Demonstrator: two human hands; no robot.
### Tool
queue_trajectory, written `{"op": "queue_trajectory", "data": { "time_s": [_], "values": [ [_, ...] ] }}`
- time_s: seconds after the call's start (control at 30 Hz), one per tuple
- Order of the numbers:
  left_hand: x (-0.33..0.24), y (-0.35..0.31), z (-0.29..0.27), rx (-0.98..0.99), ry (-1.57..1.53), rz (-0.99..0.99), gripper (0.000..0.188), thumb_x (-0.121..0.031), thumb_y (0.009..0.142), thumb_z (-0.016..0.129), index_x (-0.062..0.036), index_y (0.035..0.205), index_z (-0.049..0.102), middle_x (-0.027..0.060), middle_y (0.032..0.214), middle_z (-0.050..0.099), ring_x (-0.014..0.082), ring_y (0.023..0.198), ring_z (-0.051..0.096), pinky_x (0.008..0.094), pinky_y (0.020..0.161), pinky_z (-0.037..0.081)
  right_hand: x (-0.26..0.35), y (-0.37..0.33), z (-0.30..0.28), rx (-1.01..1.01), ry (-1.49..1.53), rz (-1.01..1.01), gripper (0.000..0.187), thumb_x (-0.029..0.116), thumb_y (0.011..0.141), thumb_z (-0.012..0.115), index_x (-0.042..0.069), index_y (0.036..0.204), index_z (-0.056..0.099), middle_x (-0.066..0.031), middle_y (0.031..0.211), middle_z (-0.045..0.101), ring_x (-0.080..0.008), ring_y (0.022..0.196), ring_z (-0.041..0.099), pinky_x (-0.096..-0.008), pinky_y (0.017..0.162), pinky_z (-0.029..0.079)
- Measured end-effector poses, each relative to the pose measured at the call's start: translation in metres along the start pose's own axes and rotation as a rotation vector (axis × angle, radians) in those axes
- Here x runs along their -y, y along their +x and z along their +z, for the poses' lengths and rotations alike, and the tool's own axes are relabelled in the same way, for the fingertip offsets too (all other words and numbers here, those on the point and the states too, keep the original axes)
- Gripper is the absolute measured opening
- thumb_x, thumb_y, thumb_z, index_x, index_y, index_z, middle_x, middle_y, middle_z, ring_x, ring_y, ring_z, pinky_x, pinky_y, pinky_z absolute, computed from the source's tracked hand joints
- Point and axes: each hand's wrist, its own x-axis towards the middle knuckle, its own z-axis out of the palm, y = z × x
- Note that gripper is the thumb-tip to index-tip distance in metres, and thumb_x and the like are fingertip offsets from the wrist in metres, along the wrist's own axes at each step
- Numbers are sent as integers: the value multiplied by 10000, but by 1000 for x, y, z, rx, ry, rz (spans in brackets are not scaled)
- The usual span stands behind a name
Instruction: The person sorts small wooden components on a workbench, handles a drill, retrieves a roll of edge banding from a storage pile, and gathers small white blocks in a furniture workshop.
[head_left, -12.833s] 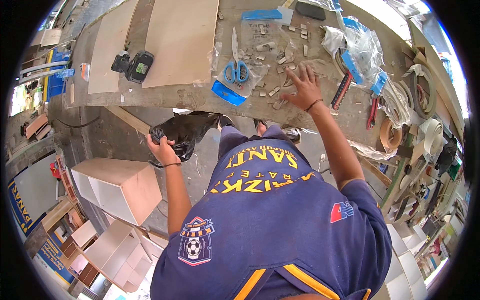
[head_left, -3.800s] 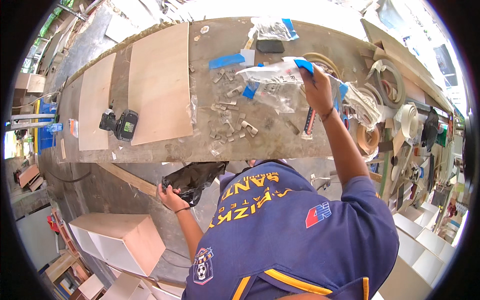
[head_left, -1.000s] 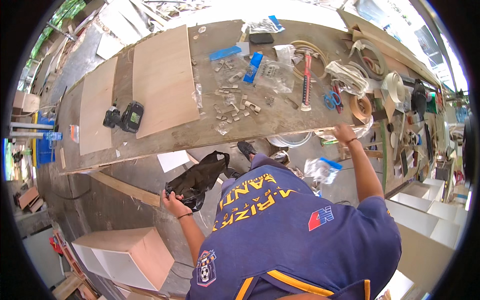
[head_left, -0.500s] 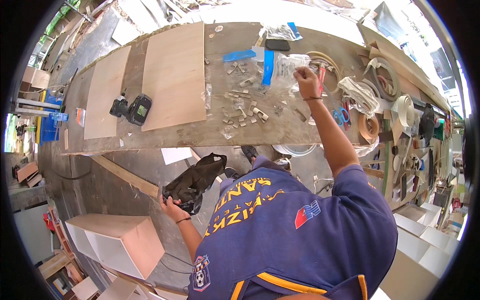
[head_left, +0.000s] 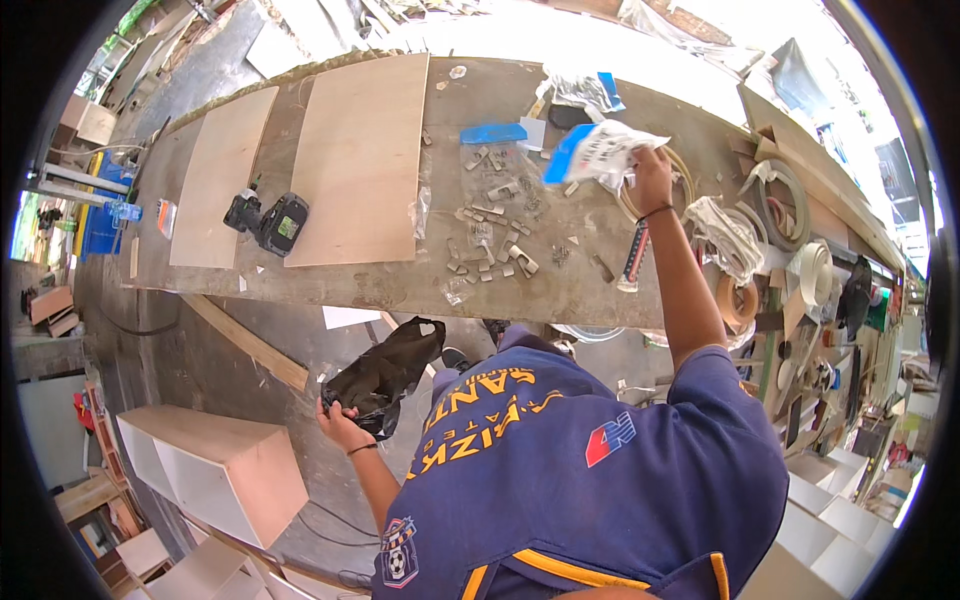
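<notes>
My right hand is closed on a corner of a clear plastic packet with a blue top strip, lifted above the far side of the workbench. What the packet contains is not clear. Below bench height, my left hand grips a black plastic bag, whose handle loop stands up. Loose metal hinge parts are scattered on the bench left of my right arm. Another clear packet with a blue strip lies behind them.
A cordless drill lies between two thin wood panels. By my right forearm are a red-and-black tool and rolls of edging. A black phone-like object lies farther back. A cabinet box stands on the floor at left.
My right hand has picked the blue-topped packet up off the bench and moved right with it. The left hand still holds the black bag, which has shifted slightly. My view has tilted a little.
</notes>
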Motion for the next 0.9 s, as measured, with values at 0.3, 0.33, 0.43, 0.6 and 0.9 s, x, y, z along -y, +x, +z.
{"op": "queue_trajectory", "data": {
  "time_s": [0.3, 0.33, 0.43, 0.6, 0.9],
  "values": [
    [3, -26, 8, -181, -60, 43, 385, -35, 794, 474, -23, 1177, 444, 24, 714, 479, 85, 490, 402, 233, 503, 411, -42, 171, 15, -264, 180, 346, 245, 243, 735, 537, 70, 908, 552, -68, 941, 574, -245, 850, 541, -388, 709, 389],
    [1, -34, 3, -213, -37, 42, 380, -34, 795, 471, -20, 1174, 447, 26, 734, 495, 83, 488, 405, 234, 509, 416, -41, 167, 33, -295, 87, 382, 310, 260, 744, 527, 45, 963, 565, -88, 992, 579, -246, 883, 547, -383, 744, 399],
    [-6, -34, 15, -203, -60, 36, 383, -31, 790, 471, -18, 1172, 449, 30, 740, 498, 81, 487, 404, 233, 508, 418, -130, 273, -47, -62, -1162, 68, 318, 207, 788, 525, -8, 1015, 585, -98, 971, 629, -227, 909, 585, -351, 734, 457],
    [12, -65, 10, -323, -14, 3, 392, -28, 780, 473, -16, 1171, 451, 34, 748, 504, 82, 490, 402, 231, 494, 414, -108, 207, 44, -94, -1338, 336, 371, 328, 763, 521, 168, 1088, 602, -85, 1227, 508, -331, 1178, 416, -482, 971, 328],
    [11, -43, 5, -239, -49, 7, 392, -22, 786, 463, -13, 1178, 452, 33, 750, 503, 84, 501, 397, 217, 481, 392, -44, 165, 29, 67, -68, -74, 94, 65, 768, 613, -2, 834, 614, -46, 762, 609, -126, 696, 564, -233, 624, 437]
  ]
}}
